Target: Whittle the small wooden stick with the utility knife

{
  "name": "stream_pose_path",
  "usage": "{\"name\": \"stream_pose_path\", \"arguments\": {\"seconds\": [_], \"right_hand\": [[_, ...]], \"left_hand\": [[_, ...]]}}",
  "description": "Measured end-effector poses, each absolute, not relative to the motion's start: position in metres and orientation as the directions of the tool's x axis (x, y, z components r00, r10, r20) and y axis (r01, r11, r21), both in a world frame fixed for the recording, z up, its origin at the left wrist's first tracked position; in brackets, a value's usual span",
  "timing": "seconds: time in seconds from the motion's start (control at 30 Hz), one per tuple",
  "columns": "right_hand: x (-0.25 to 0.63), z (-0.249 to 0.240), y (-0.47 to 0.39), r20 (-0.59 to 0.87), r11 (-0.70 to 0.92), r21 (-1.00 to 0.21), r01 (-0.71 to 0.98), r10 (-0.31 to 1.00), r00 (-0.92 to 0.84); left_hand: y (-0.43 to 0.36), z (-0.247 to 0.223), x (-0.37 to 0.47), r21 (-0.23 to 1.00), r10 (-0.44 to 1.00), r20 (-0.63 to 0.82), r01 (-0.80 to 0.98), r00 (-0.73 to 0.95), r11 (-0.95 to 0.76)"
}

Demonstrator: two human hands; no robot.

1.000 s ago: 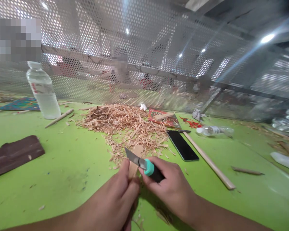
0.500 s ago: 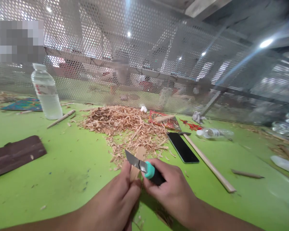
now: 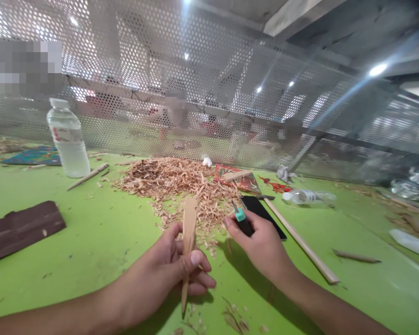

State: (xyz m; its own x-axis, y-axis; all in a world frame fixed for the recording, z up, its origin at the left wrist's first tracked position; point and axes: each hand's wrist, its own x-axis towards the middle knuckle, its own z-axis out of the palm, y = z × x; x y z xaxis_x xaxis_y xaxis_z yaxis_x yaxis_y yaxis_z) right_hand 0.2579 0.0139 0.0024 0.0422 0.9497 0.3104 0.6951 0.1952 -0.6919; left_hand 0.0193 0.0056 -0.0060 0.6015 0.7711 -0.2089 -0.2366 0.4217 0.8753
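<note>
My left hand [image 3: 172, 267] is closed round a flat, pale piece of wood [image 3: 189, 221], its wider end up and its narrow tip pointing down toward me. The thumb lies across the front of the wood. To the right, my right hand [image 3: 261, 239] grips a utility knife [image 3: 242, 221] with a black and teal handle. The blade points up and away, seen nearly edge-on, and stands apart from the wood. Beyond both hands a heap of wood shavings [image 3: 167, 177] covers part of the green table [image 3: 101, 232].
Right of the heap lie a phone [image 3: 261, 211], a long-handled hammer [image 3: 300, 239], a pencil [image 3: 356, 256] and a plastic bottle [image 3: 309, 196] on its side. A water bottle [image 3: 70, 144] stands at left, near brown sheet material [image 3: 24, 228]. A perforated metal screen [image 3: 143, 93] rises behind.
My right hand has drawn the knife away from the wood to the right, and its blade has turned. My left hand has raised and rotated the wood, so more of its length shows.
</note>
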Motion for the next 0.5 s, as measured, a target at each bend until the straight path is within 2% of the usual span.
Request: {"name": "stream_pose_path", "arguments": {"seconds": [0.27,0.5], "right_hand": [[0.2574,0.0011,0.0178,0.266,0.175,-0.696,0.697,0.964,0.024],[0.2613,-0.0019,0.0204,0.235,0.154,-0.701,0.696,0.972,0.022]], "left_hand": [[0.0113,-0.0035,0.0116,0.872,0.744,-0.121,-0.288,0.657,0.396],[0.0126,0.0008,0.0089,0.755,0.728,-0.237,-0.349,0.644,0.555]]}}
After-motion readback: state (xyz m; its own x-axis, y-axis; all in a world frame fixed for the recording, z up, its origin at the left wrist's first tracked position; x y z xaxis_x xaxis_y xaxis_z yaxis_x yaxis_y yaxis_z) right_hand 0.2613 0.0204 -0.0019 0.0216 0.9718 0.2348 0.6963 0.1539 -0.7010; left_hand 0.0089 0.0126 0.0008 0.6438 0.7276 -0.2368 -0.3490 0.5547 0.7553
